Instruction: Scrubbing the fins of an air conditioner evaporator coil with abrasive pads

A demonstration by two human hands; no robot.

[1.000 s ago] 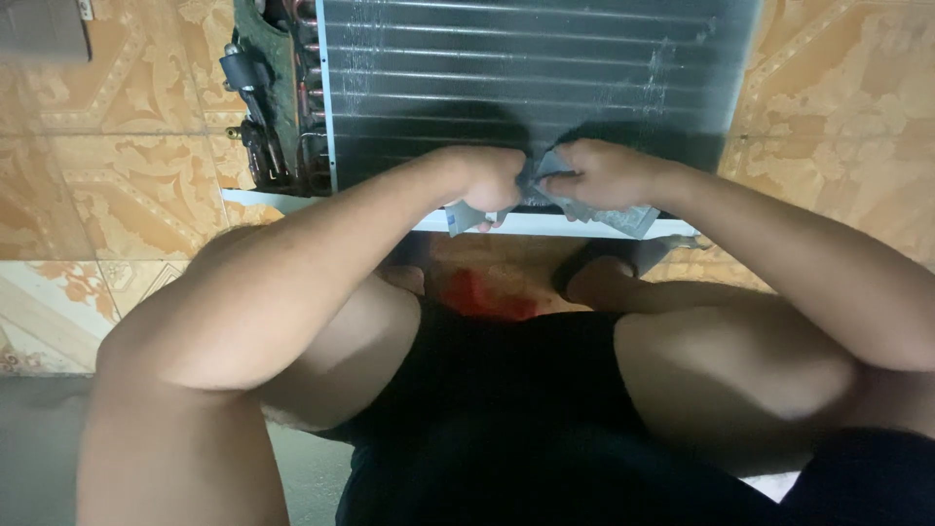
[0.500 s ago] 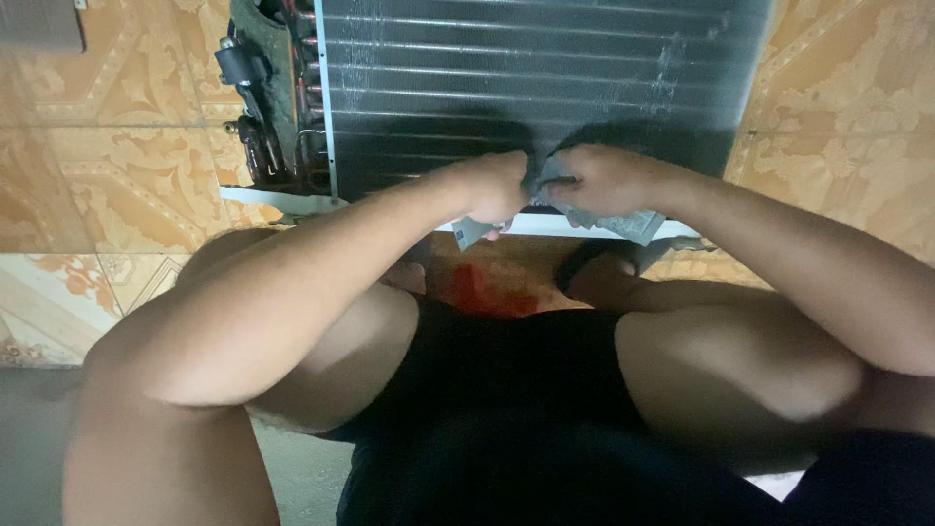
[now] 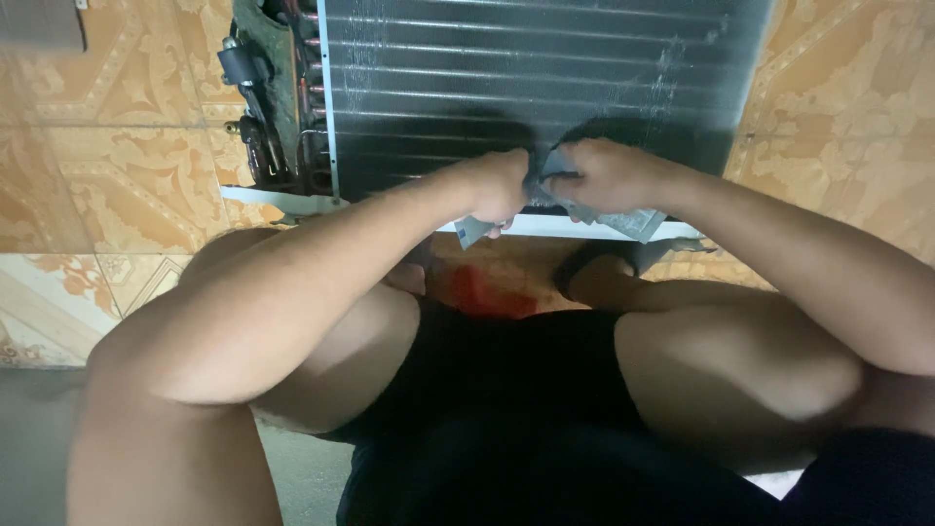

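My left hand point(image 3: 499, 185) and right hand point(image 3: 602, 175) still squeeze the crumpled grey cloth point(image 3: 623, 219) tight, lifted slightly higher against the dark finned metal coil point(image 3: 526, 68).

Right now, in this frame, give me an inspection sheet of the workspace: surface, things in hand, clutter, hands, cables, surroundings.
Surface: patterned orange floor tiles; a red patch lies between the person's feet.
Things in hand: grey crumpled sheet, gripped at the lower edge of a finned coil panel with a white frame.
Clutter: nothing seen.
Hands: left hand and right hand both closed on the sheet, close together.
Cables: none clearly seen; copper tubing and dark fittings sit at the panel's left end.
Surroundings: the person's bare knees and dark shorts fill the lower frame; dim light.
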